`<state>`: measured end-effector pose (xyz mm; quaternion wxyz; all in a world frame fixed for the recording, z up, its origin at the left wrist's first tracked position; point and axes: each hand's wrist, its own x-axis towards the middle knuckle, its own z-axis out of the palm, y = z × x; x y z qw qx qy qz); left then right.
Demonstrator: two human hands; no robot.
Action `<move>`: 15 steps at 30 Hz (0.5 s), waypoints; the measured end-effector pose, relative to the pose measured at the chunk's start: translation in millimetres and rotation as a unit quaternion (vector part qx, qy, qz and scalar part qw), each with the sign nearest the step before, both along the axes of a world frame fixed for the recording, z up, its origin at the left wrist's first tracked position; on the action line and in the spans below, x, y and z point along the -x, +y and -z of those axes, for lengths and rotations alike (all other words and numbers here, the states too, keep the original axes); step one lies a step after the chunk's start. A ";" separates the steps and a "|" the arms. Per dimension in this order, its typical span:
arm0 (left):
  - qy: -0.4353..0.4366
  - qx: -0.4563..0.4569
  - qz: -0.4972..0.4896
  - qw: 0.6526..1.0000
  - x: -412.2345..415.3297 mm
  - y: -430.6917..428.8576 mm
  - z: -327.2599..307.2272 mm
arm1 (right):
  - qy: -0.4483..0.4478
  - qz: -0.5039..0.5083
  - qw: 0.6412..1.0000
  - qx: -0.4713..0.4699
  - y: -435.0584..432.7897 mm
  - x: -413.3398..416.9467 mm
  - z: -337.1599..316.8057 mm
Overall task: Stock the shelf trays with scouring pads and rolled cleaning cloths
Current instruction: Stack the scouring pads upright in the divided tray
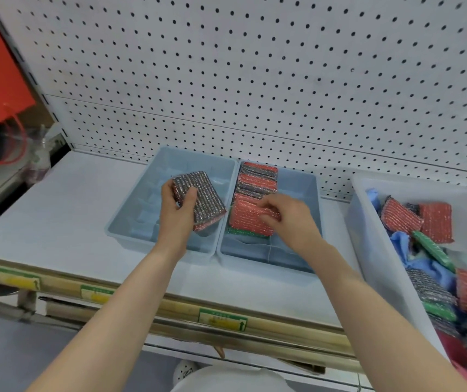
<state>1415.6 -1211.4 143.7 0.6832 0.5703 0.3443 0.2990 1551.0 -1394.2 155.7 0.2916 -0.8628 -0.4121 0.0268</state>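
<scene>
Stocking is midway: the grip of the left hand curls round a silver scouring pad above the left tray, while the right hand seems to pinch a red pad fronting the row in the right tray, so next the silver scouring pad needs slotting in beside it.

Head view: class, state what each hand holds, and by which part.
Left hand grips the silver pad by its near left edge. Right hand pinches the red pad at its far right corner.
</scene>
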 end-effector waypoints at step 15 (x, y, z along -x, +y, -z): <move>-0.022 -0.019 0.098 0.995 1.7 -12.7 -11.2 | 0.188 0.027 0.975 -0.115 37.1 13.5 -19.5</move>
